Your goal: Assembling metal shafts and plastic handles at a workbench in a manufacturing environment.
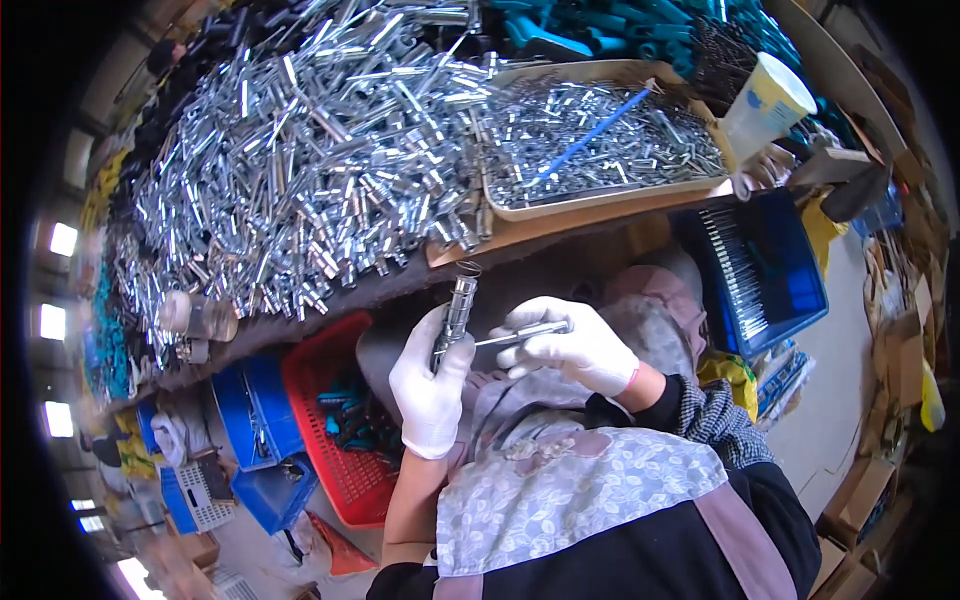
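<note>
My left hand (428, 392), in a white glove, is closed round a shiny metal cylinder (458, 308) held upright, with ridged bands and a coiled, spring-like ring at its top. My right hand (580, 350), also gloved in white, pinches a slim metal rod (528, 334) that lies nearly level. The rod's thin end points left and reaches the side of the cylinder near my left thumb; whether it touches cannot be made out. Both hands are in front of the bench edge, above my lap and patterned apron (590, 490).
A heap of loose metal tubes (300, 160) covers the bench. Beside it, a shallow tray (570, 205) holds small metal parts and a blue stick (595, 133). A paper cup (765, 105) stands right. Below are a red basket (350, 475) and a blue bin (785, 300) with rowed metal pieces.
</note>
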Available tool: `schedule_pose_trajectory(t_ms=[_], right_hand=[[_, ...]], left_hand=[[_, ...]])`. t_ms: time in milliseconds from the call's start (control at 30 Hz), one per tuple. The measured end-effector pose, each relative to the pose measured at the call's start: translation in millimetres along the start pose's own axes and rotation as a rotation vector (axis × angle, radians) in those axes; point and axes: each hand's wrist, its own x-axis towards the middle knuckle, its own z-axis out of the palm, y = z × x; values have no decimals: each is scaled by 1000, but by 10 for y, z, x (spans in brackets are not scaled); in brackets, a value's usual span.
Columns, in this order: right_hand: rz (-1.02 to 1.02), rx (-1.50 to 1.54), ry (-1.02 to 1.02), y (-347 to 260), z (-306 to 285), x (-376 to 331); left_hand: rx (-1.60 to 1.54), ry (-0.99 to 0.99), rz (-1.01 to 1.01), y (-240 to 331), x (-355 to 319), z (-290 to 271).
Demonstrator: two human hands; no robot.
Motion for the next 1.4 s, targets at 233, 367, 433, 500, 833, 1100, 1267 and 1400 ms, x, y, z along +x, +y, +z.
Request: schedule_pose_trajectory(t_ms=[233,367,433,500,833,1100,1267,1400], right_hand=[[10,-490,91,-86,57,-18],[-104,-769,88,-95,54,-35],[-175,-890,86,-88,49,-42],[-249,-1009,80,-69,38,-35],[-197,-764,372,-505,-225,-182],[-163,-1068,190,-939,-29,-319],[-177,-1116,81,-915,12,-285],[-147,-1113,220,-1095,51,-334]], left_hand=[[-36,16,-128,-28,34,-65],[-3,10,-116,-109,38,-64],[-18,6,-130,-74,32,-70],[-31,5,-145,-57,18,-76],[255,-110,278,79,-35,-139],[338,-245,417,205,-79,-130],[290,-254,403,216,-116,-128],[284,-257,398,223,-124,-184]])
